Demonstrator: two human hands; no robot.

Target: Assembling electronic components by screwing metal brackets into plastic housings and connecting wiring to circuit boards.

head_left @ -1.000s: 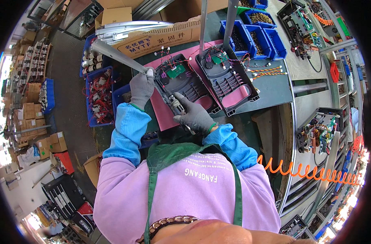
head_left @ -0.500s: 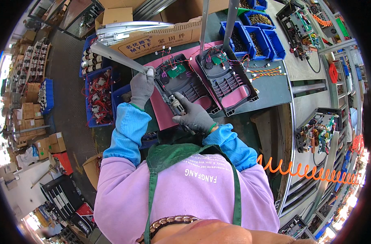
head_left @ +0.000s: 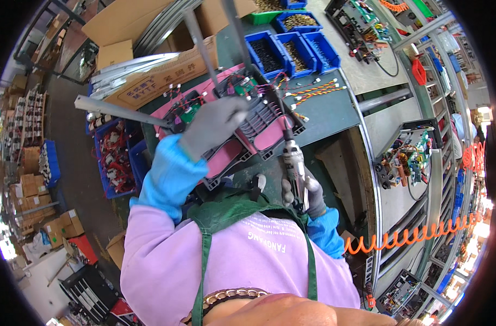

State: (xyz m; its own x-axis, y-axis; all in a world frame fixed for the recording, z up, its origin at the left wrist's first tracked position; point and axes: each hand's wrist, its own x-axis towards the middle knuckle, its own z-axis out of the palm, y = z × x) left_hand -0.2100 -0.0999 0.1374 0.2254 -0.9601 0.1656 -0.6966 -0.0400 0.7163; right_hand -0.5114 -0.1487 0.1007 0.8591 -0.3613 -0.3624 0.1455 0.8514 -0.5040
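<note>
Nine o'clock: one blue bin [head_left: 119,194], rigid plastic, holding tangled red wires with white connectors; from my remote seat I am seeing it and the bench contents sitting further left than half a second ago.

Ten o'clock: one metal bar [head_left: 123,113], pale, long and flat, reaching the left edge of the left housing; the left hand was clasping this end earlier.

Eleven o'clock: one cardboard box [head_left: 155,84], brown with a ragged rim, holding metal strips.

Near centre: one left housing [head_left: 226,172], dark molded plastic, lying on a smooth pink sheet [head_left: 226,155] that is showing through its rounded opening.

Eleven o'clock: left hand [head_left: 215,125], gray-gloved, now off the bar and hovering blurred over the housings, fingers curling; I am failing to tell whether it is holding anything.

Twelve to one: one right housing [head_left: 260,118], ribbed, lying beside its twin.

One o'clock: blue trays [head_left: 305,70], boxy plastic, holding small loose parts.

Three o'clock: one power driver [head_left: 294,165], silvery, cylindrical, now away from the left housing, its tip pointing toward twelve near the right housing.

Four o'clock: right hand [head_left: 313,195], gray-gloved, gripping the driver.

Half past one: twisted yellow-red wires [head_left: 318,91].

Four o'clock, outermost: one glossy orange hose [head_left: 411,237], coiling.
</note>
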